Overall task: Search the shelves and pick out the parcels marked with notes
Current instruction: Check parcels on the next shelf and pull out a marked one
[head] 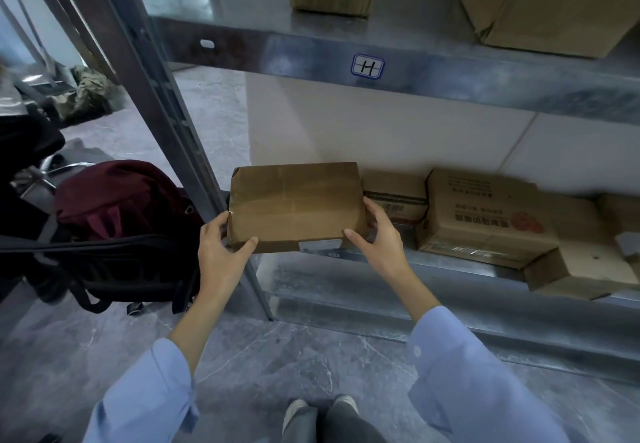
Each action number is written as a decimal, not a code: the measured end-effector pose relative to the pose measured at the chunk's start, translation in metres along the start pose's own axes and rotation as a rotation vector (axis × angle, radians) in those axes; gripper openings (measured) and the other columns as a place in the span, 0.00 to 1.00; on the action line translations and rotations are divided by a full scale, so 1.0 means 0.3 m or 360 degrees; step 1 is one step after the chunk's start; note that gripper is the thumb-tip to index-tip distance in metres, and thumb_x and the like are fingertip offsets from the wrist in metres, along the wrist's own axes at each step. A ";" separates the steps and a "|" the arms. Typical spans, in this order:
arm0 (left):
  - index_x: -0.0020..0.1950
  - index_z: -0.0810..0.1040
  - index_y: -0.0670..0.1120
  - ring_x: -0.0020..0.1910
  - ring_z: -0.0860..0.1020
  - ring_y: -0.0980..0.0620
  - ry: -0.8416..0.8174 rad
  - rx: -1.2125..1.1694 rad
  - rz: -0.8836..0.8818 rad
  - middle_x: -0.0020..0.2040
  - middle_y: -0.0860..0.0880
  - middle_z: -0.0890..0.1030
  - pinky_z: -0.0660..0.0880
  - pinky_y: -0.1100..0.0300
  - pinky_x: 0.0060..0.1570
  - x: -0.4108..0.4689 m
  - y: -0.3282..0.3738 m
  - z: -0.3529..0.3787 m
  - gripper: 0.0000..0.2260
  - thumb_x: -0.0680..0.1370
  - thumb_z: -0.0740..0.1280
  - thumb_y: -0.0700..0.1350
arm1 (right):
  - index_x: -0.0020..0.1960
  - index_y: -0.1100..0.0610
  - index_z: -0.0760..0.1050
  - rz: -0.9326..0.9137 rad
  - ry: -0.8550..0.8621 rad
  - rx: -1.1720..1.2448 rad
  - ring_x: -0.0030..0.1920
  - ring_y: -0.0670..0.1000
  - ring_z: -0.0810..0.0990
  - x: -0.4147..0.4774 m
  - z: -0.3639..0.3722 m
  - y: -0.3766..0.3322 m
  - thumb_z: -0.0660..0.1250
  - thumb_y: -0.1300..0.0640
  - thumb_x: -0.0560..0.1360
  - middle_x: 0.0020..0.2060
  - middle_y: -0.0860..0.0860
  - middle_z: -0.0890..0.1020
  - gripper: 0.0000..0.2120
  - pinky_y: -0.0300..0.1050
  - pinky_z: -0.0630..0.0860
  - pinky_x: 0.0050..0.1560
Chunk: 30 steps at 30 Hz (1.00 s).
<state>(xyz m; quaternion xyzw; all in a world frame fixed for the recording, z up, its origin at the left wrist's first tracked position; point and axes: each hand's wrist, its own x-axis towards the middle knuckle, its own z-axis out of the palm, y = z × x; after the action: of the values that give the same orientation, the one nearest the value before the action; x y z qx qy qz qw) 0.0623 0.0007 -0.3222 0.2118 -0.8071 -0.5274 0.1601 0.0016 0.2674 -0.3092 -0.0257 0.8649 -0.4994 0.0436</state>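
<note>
A taped brown cardboard parcel sits at the left end of the lower metal shelf, tilted up toward me. My left hand grips its near left corner, thumb on top. My right hand grips its near right corner, fingers curled round the right side. A white label shows on the parcel's front face. No note is visible on its top.
Several more cardboard boxes stand to the right on the lower shelf. Two boxes stand on the upper shelf, whose beam bears an "H" sticker. A dark red backpack on a black chair stands left of the shelf upright.
</note>
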 end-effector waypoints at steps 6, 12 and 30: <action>0.74 0.68 0.46 0.64 0.72 0.50 -0.0020 -0.0035 0.0121 0.63 0.52 0.65 0.74 0.48 0.65 0.018 0.045 -0.008 0.32 0.72 0.76 0.40 | 0.78 0.48 0.56 -0.0059 0.0062 0.0031 0.71 0.50 0.67 0.000 -0.062 -0.044 0.75 0.57 0.73 0.74 0.49 0.66 0.41 0.52 0.68 0.71; 0.75 0.66 0.47 0.66 0.68 0.50 -0.0053 -0.0042 0.0167 0.63 0.50 0.62 0.67 0.56 0.68 0.017 0.109 -0.014 0.34 0.72 0.76 0.40 | 0.79 0.48 0.55 -0.0025 -0.0023 0.0031 0.64 0.48 0.70 0.005 -0.081 -0.069 0.75 0.59 0.73 0.72 0.51 0.63 0.42 0.51 0.70 0.70; 0.78 0.55 0.58 0.67 0.72 0.52 -0.0257 -0.0418 0.0220 0.72 0.50 0.65 0.74 0.69 0.57 0.003 0.207 -0.039 0.42 0.73 0.73 0.34 | 0.74 0.44 0.59 -0.0137 0.0030 0.0333 0.67 0.49 0.72 0.023 -0.173 -0.129 0.78 0.53 0.69 0.68 0.49 0.69 0.41 0.50 0.75 0.65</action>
<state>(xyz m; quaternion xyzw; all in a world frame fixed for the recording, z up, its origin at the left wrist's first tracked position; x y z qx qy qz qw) 0.0565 0.0130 -0.2606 0.0899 -0.7542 -0.6313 0.1569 -0.0106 0.2922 -0.2503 -0.0534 0.8064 -0.5887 0.0163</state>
